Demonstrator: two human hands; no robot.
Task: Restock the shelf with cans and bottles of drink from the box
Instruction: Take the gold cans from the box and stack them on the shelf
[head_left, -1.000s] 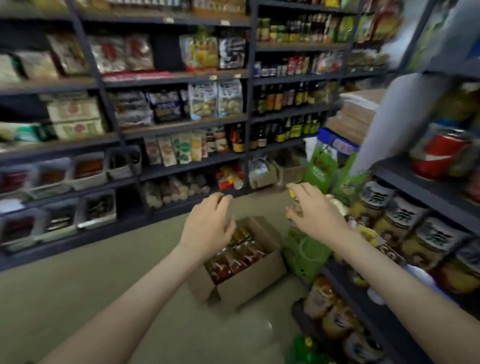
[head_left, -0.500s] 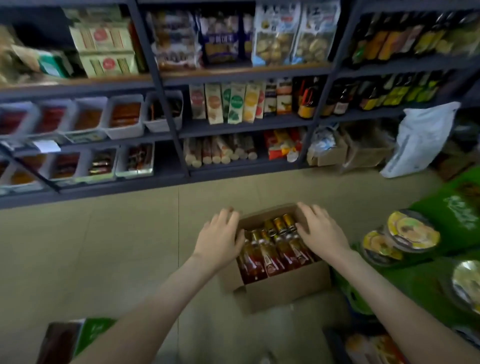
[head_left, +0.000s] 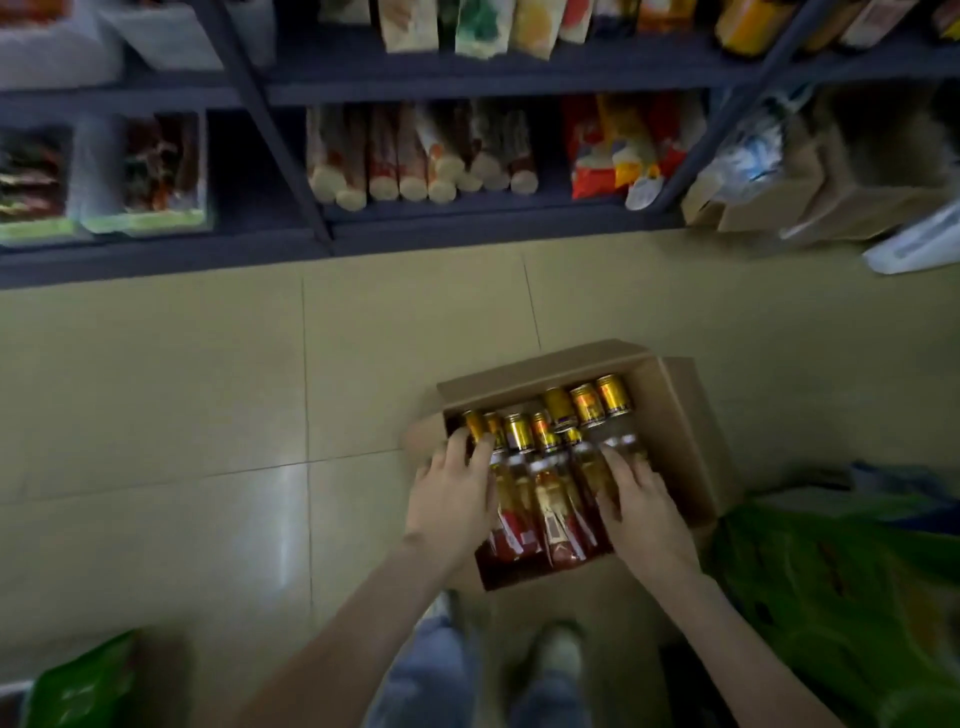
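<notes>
Box (head_left: 675, 415) of bottles (head_left: 550, 499) on floor, 5 o'clock; left hand (head_left: 452, 499) over its 9 o'clock bottle (grip unclear); right hand (head_left: 644, 514) flat at 3 o'clock, fingers straight, likely choosing one to lift.

the left hand (head_left: 452, 499) and right hand (head_left: 641, 512) have come down from the box (head_left: 675, 415) rim onto the bottles (head_left: 550, 499) inside.

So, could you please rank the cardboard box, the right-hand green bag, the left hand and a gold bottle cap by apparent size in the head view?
1. cardboard box and green bag: look alike; the bag is nearer and cut off, so unranked.
2. left hand
3. gold bottle cap
</notes>
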